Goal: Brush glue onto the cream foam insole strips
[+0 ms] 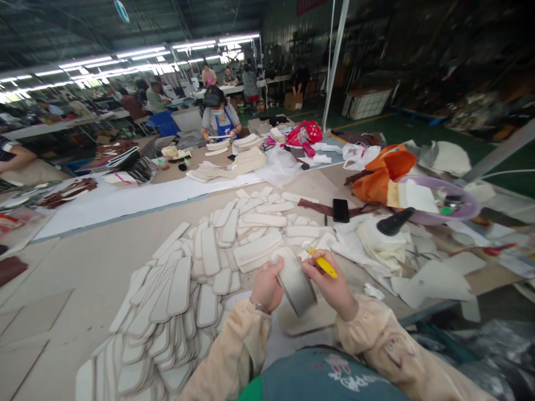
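My left hand is closed round the left edge of a pale grey insole piece, held upright just above the table edge. My right hand grips a yellow-handled tool against the piece's upper right side. Both sleeves are beige. A large spread of similar off-white insole pieces lies overlapped on the brown table to the left and ahead of my hands.
A black phone and a black brush lie ahead right, by white scraps, an orange bag and a purple basin. A person in a blue apron works at the far end. Other workers sit at benches beyond.
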Demonstrator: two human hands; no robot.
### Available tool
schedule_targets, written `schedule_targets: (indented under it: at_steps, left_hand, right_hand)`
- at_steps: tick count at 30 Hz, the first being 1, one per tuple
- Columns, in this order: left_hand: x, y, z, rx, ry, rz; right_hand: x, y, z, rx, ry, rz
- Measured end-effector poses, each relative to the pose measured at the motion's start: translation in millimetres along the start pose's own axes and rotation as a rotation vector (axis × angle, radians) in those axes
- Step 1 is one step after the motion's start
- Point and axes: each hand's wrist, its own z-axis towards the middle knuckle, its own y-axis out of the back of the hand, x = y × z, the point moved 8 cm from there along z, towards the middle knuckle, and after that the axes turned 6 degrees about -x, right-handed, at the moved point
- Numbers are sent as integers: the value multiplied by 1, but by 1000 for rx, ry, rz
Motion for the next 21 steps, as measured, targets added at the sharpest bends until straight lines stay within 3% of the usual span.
schedule_targets:
  at_steps: [5,10,15,21]
  left_hand:
    - [-19,22,13,-131,91,-115]
    - [-41,57,24,-305,-10,-241]
    - [-35,81,25,-389,-37,-290]
    - [-27,90,18,-418,-59,-289]
  right_hand:
    - [-19,3,-9,146,-103,-49]
    - [-30,16,-24,109,-65,-174]
    - [-36,30,-35,16,-54,-193]
    - [-27,31,-46,6,-65,-293]
